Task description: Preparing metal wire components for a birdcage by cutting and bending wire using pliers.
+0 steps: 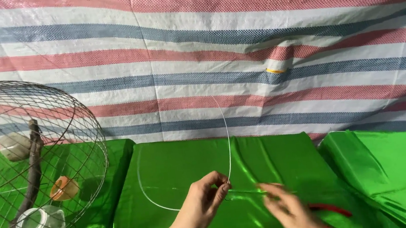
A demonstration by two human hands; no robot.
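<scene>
Your left hand [201, 206] comes up from the lower edge, wrist bent, thumb and forefinger pinched shut on a thin white wire [227, 142]. The wire rises from the pinch in a tall curve and loops low to the left over the green cloth [178, 167]. Your right hand [287, 208] lies just to the right, blurred, fingers pointing left and closed lightly on a thin strand running to the pinch point; grip detail unclear. A red-handled tool [333, 209] lies beside that hand. A domed wire cage [30, 164] stands well apart on the left, holding a branch [32, 184] and small cups.
</scene>
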